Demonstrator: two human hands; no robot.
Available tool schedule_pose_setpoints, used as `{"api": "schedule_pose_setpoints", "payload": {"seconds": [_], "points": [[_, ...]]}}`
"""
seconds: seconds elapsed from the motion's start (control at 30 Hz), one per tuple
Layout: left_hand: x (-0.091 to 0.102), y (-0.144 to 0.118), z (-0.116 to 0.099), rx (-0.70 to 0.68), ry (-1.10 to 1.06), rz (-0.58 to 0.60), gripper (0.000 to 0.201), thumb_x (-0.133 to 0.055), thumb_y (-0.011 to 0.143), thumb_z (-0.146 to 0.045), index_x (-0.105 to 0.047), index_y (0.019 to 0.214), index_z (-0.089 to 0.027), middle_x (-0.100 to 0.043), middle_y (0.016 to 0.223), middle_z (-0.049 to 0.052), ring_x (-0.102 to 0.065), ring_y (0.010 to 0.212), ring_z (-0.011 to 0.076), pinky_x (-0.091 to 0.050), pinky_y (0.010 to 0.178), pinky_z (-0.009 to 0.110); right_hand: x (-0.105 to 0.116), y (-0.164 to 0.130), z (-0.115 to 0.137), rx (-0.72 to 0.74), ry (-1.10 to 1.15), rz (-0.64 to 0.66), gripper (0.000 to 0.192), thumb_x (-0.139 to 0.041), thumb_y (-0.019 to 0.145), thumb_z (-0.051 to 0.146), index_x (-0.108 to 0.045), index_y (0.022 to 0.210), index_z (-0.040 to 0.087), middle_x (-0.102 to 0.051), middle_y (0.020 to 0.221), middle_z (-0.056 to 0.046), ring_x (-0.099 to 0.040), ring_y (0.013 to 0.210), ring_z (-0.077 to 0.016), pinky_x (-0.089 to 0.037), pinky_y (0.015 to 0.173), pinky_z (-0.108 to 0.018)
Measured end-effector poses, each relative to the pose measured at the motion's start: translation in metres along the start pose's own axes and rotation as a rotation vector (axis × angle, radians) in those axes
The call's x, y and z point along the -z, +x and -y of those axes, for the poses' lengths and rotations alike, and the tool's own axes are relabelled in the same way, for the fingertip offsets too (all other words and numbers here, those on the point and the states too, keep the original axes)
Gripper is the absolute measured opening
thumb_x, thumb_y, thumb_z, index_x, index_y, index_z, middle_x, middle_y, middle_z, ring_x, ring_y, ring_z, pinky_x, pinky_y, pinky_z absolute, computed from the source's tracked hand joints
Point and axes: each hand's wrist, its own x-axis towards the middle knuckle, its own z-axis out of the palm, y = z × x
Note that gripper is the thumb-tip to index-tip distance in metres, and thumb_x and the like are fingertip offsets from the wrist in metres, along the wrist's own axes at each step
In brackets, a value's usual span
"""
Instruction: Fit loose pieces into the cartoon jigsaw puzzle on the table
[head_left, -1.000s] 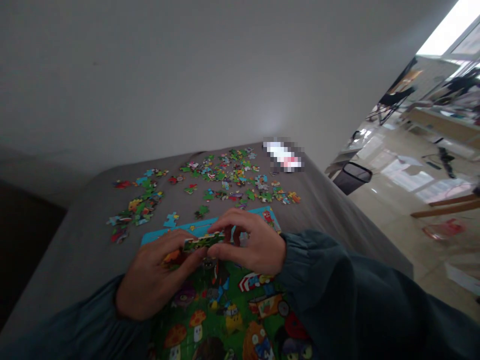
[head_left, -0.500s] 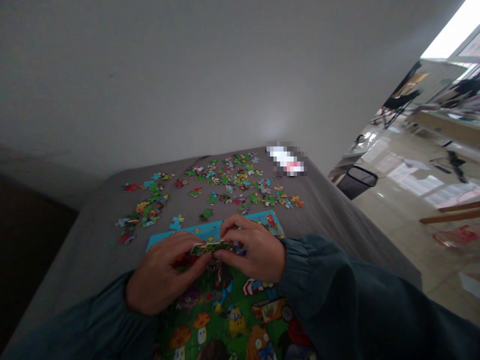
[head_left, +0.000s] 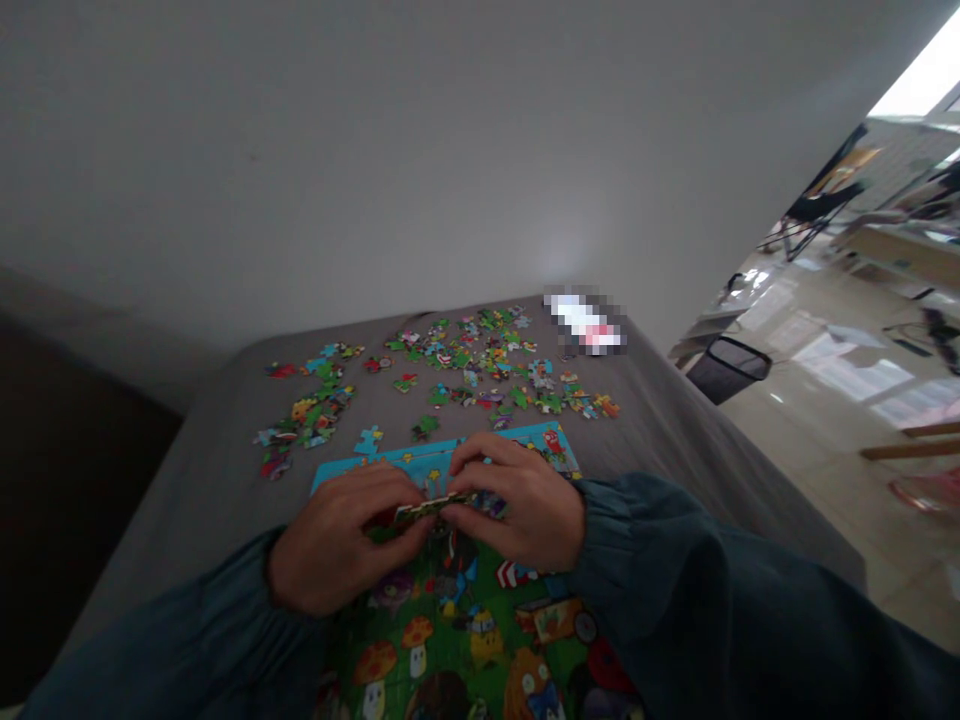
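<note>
Between my two hands is a short strip of puzzle pieces, seen nearly edge-on above a colourful picture sheet. My left hand pinches its left end between thumb and fingers. At the other end, my right hand grips it with thumb and fingertips. The sheet shows cartoon mushrooms and figures on green, with a blue band along its far edge. Fingers cover parts of the strip, so how many pieces it has cannot be made out.
Loose puzzle pieces lie scattered beyond the sheet, with another cluster to the left. A lone blue piece is near the sheet's far edge. A blurred-out bright phone-like object lies at the back right, against the wall. A dark bin stands on the floor.
The strip has tilted to a flatter, more edge-on angle while both hands keep hold of it. The whole view has shifted slightly, so the scene appears farther right.
</note>
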Motion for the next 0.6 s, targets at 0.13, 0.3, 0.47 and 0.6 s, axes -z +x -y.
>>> {"api": "schedule_pose_setpoints", "payload": {"seconds": [0.13,0.3,0.47,0.6], "points": [[0.001,0.001,0.001,-0.026,0.000,-0.048,0.011,-0.061,0.089,-0.021,-0.068,0.082,-0.019,-0.072,0.077,0.001,-0.068,0.070,0.0143,-0.053,0.067,0.025,0.003,0.003,0.003,0.015,0.040,-0.065,0.010,-0.064,0.091,0.024,-0.069,0.088,0.016,-0.066,0.098,-0.007,-0.065,0.088,-0.0164,-0.053,0.081,-0.032],[0.002,0.003,0.000,-0.025,0.016,-0.035,0.010,-0.061,0.088,-0.022,-0.069,0.083,-0.019,-0.074,0.078,0.001,-0.069,0.073,0.0150,-0.054,0.069,0.025,0.003,0.002,0.003,0.014,0.048,-0.057,0.010,-0.063,0.092,0.025,-0.069,0.089,0.018,-0.066,0.098,-0.007,-0.064,0.088,-0.0158,-0.054,0.081,-0.032],[0.005,0.000,0.000,0.010,-0.004,0.046,0.013,-0.062,0.091,-0.031,-0.070,0.090,-0.021,-0.075,0.085,0.002,-0.070,0.079,0.0174,-0.054,0.074,0.028,0.002,0.001,0.002,0.012,0.061,-0.049,0.010,-0.064,0.092,0.025,-0.069,0.089,0.017,-0.067,0.097,-0.008,-0.065,0.088,-0.0165,-0.054,0.081,-0.032],[0.016,-0.006,0.007,0.038,-0.092,0.055,0.030,-0.057,0.093,-0.050,-0.069,0.105,-0.025,-0.075,0.100,0.003,-0.069,0.092,0.0201,-0.052,0.084,0.031,0.004,0.002,0.004,0.018,0.054,-0.043,0.010,-0.064,0.092,0.025,-0.070,0.089,0.017,-0.067,0.096,-0.007,-0.065,0.087,-0.0164,-0.053,0.080,-0.032]]}}
